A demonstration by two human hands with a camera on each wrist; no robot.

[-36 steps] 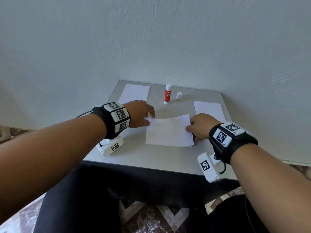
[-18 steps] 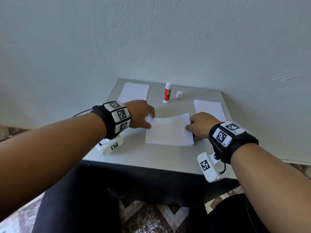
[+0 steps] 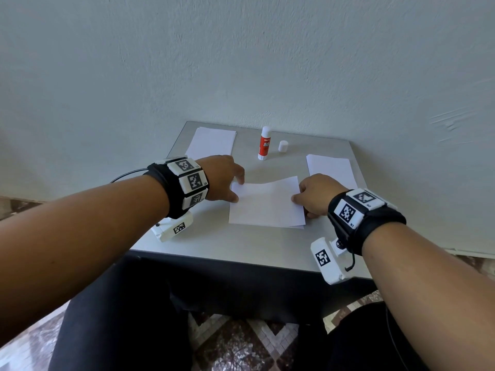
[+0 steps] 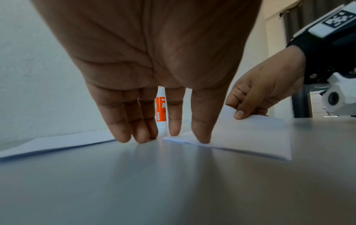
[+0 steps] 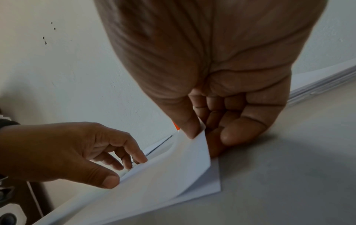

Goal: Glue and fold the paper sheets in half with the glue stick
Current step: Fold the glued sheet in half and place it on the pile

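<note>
A white sheet, folded over, lies mid-table with its upper flap still bowed up. My left hand is at its left edge: the thumb presses the paper down and the other straight fingers touch the table. My right hand pinches the flap's right edge between its thumb and curled fingers, holding it off the lower half. The red-and-white glue stick stands uncapped at the back, with its white cap beside it.
A stack of white sheets lies at the back left and another stack at the right. The grey table stands against a pale wall. Its front edge is near my lap.
</note>
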